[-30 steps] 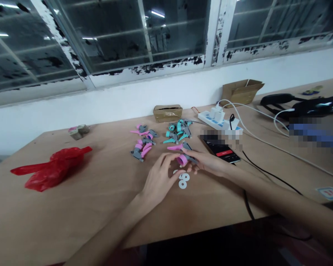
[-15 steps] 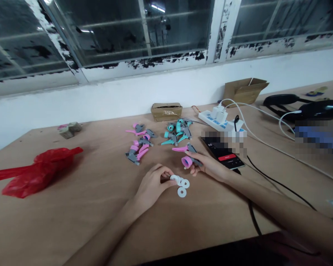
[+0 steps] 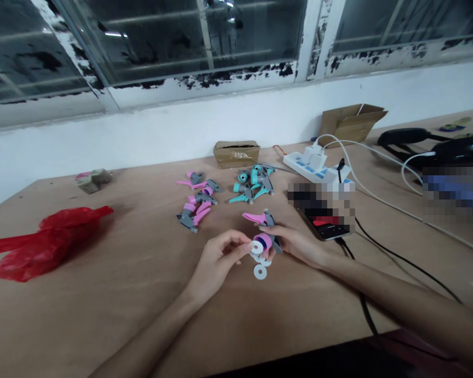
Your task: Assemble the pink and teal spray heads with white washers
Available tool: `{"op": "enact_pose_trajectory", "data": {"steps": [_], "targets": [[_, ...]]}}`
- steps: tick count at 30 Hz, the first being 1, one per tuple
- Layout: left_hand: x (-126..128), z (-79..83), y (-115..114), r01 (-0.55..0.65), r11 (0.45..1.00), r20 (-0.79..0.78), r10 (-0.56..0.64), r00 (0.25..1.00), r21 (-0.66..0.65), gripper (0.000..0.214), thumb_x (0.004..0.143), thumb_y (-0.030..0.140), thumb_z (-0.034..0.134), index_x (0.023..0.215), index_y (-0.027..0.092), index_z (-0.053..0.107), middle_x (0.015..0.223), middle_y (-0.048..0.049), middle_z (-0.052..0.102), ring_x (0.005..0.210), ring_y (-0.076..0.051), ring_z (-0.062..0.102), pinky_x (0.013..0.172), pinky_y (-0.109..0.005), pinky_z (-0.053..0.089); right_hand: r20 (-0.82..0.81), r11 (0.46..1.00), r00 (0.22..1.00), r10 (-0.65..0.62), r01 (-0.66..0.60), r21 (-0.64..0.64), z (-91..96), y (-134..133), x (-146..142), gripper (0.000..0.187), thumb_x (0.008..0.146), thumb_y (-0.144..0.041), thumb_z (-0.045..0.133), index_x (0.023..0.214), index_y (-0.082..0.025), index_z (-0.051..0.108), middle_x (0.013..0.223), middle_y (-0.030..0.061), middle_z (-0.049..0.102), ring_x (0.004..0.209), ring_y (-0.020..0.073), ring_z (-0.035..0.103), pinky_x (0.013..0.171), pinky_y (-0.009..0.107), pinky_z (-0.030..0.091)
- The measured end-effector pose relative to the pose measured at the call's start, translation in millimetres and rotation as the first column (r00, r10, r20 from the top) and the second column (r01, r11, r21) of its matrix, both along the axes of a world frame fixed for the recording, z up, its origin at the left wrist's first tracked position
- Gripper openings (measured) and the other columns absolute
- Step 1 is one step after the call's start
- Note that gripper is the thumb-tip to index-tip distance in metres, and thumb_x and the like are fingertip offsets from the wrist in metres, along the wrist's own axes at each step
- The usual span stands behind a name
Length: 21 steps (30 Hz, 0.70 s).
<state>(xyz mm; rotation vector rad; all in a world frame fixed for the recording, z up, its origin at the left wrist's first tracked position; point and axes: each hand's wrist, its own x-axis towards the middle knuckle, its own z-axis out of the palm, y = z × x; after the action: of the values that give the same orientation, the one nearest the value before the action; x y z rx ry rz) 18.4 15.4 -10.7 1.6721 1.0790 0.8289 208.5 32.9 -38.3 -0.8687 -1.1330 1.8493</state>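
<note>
Between thumb and fingers, my left hand (image 3: 223,257) pinches a white washer (image 3: 256,248), a flat ring with a hole in its middle. It is right at the open pink collar of a grey and pink spray trigger head (image 3: 268,218), in front of the collar's lower left side. My right hand (image 3: 299,244) is closed around that trigger head, its collar turned toward my left hand. Below them on the table lie several more washers, one loose washer (image 3: 260,271) nearest me and others partly hidden behind the held pieces.
Pink and grey trigger heads (image 3: 193,205) lie beyond my left hand, teal ones (image 3: 256,184) farther back. A phone (image 3: 319,215), power strip (image 3: 311,165) and cables are at the right. A red plastic bag (image 3: 51,241) lies left. Cardboard boxes (image 3: 236,154) stand along the wall.
My left hand has lifted a washer from the pile on the table and brought it up to the collar. My right hand has tilted the trigger head slightly and lowered it toward the washers.
</note>
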Motion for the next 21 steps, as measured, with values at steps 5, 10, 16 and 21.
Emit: {"op": "enact_pose_trajectory", "data": {"steps": [5,10,16,21], "targets": [[3,-6.1,-7,-0.076,0.995,-0.009,0.076,0.997,0.059,0.014,0.081,0.032,0.060,0.083,0.019,0.064,0.079,-0.0011,0.066,0.068,-0.012,0.058,0.057,-0.021,0.045,-0.014,0.999,0.999,0.037,-0.037,0.000,-4.1,-5,-5,0.030,0.080,-0.035,0.058,0.102,-0.015,0.054,0.067,-0.0005,0.063,0.055,0.0124,0.061,0.053,0.025,0.051],[6,-9.4,-11,-0.128,0.967,-0.032,0.139,0.990,0.221,0.010,0.081,0.029,0.061,0.082,0.019,0.061,0.078,-0.0002,0.066,0.070,-0.013,0.060,0.062,-0.023,0.047,-0.049,0.998,0.997,0.058,-0.058,0.015,-3.5,-5,-5,0.033,0.083,-0.035,0.056,0.109,-0.016,0.053,0.067,0.0004,0.064,0.056,0.0130,0.061,0.053,0.025,0.051],[13,-4.2,-19,-0.151,0.850,-0.088,0.224,0.971,0.504,0.006,0.080,0.020,0.062,0.076,0.018,0.058,0.077,0.0003,0.057,0.065,-0.010,0.054,0.058,-0.020,0.046,-0.093,0.996,0.992,0.088,-0.091,-0.026,-2.9,-6,-6,0.024,0.083,-0.037,0.057,0.092,-0.015,0.057,0.068,0.0002,0.063,0.055,0.0116,0.062,0.052,0.023,0.052],[13,-5.3,-19,-0.122,0.764,-0.085,0.225,0.971,0.634,0.002,0.081,0.018,0.061,0.079,0.019,0.061,0.082,-0.0007,0.051,0.068,-0.010,0.052,0.060,-0.021,0.047,-0.054,0.993,0.991,0.121,-0.121,0.008,-2.0,-6,-6,0.032,0.083,-0.045,0.055,0.084,-0.013,0.057,0.063,0.0007,0.062,0.052,0.0101,0.058,0.050,0.022,0.049]]}}
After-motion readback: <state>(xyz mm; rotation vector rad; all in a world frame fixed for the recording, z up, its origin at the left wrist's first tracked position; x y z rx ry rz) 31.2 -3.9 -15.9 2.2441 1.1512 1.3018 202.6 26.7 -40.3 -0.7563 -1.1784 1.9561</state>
